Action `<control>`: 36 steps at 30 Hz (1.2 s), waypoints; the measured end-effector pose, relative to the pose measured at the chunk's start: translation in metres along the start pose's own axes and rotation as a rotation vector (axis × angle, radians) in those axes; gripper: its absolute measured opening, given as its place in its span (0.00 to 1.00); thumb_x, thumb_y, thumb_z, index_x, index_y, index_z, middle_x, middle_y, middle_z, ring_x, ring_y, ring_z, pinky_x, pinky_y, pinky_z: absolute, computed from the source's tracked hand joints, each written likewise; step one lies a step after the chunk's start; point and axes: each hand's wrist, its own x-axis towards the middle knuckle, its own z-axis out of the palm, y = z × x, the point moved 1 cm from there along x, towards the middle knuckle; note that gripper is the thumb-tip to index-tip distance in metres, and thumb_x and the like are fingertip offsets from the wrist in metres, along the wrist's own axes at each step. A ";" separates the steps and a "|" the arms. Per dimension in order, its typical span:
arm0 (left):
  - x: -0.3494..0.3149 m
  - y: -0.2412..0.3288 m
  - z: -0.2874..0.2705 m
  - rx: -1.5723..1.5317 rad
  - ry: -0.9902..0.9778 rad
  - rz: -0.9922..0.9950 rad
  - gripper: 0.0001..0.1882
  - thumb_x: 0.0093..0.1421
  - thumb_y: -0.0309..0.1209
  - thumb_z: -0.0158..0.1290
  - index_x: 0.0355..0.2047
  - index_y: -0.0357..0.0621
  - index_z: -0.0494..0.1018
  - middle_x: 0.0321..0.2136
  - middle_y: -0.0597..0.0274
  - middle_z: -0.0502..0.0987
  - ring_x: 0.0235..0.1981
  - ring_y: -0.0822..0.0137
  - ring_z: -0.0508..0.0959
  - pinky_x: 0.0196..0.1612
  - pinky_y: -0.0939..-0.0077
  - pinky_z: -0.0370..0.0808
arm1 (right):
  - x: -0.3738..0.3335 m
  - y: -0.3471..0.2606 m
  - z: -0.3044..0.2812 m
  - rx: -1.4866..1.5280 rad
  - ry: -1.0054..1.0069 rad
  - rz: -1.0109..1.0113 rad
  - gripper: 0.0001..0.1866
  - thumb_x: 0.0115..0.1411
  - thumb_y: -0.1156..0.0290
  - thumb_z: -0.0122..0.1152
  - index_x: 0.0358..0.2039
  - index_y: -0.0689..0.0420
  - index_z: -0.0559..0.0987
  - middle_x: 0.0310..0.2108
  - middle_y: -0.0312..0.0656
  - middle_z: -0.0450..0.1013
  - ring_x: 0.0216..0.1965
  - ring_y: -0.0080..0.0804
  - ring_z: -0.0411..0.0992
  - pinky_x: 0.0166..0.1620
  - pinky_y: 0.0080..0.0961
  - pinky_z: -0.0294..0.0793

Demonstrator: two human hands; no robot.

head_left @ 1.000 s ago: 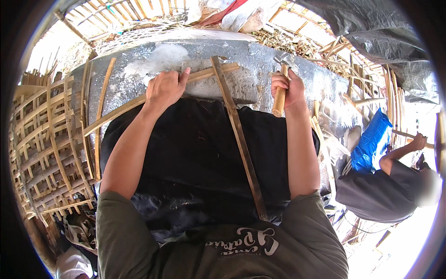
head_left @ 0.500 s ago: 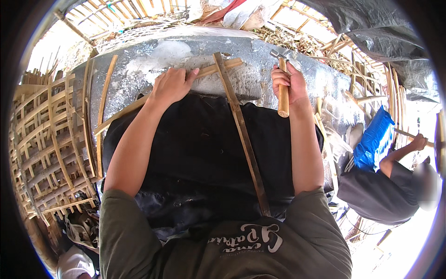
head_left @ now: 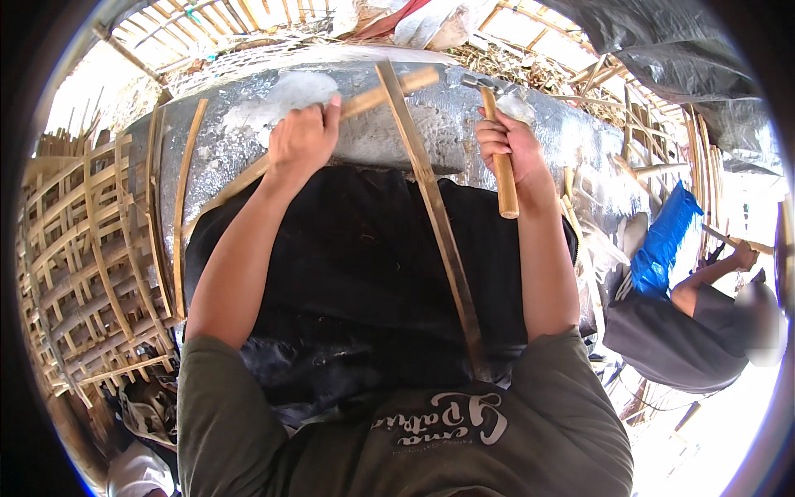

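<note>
My left hand [head_left: 303, 139] is closed around a flat bamboo strip [head_left: 364, 101] that slants up to the right. Its lower left part runs behind my wrist. A second, darker bamboo strip [head_left: 432, 207] crosses it near its upper end and reaches down across the black cloth over my lap toward my shirt. A hammer [head_left: 503, 178] is in my right hand [head_left: 509, 145]. Its wooden handle hangs below my fist, and the metal head points up, tilted left. Beneath both hands lies a grey stone-like block [head_left: 389, 137].
A woven bamboo lattice [head_left: 87, 248] stands at the left, beside upright strips [head_left: 189, 199]. At the right, another person [head_left: 675, 340] in dark clothing grips a long piece near a blue plastic bag [head_left: 665, 240]. Dry bamboo scraps [head_left: 505, 58] lie along the back.
The right end of the strip in my left hand has risen, and that hand has turned slightly upward. The hammer's head has shifted up and left. The crossing strip's top has moved slightly up-left.
</note>
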 end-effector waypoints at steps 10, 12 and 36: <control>0.004 -0.004 -0.009 0.028 0.014 -0.007 0.32 0.70 0.53 0.42 0.27 0.36 0.80 0.25 0.38 0.80 0.31 0.38 0.82 0.40 0.47 0.79 | 0.000 0.000 0.002 -0.044 -0.057 -0.004 0.12 0.74 0.64 0.46 0.45 0.60 0.66 0.27 0.31 0.58 0.18 0.12 0.54 0.15 0.10 0.54; 0.004 -0.004 -0.009 0.038 0.001 -0.010 0.33 0.70 0.53 0.41 0.27 0.36 0.80 0.25 0.38 0.80 0.32 0.38 0.82 0.40 0.47 0.79 | 0.000 -0.001 0.001 -0.008 -0.040 -0.012 0.13 0.74 0.62 0.47 0.45 0.61 0.66 0.27 0.32 0.58 0.18 0.12 0.54 0.15 0.10 0.55; 0.010 -0.019 0.004 0.068 -0.157 -0.100 0.35 0.71 0.55 0.38 0.31 0.34 0.80 0.32 0.36 0.81 0.39 0.38 0.82 0.45 0.46 0.78 | 0.001 0.002 0.010 -0.055 -0.020 -0.030 0.25 0.70 0.48 0.52 0.43 0.62 0.68 0.25 0.32 0.59 0.17 0.11 0.54 0.16 0.08 0.54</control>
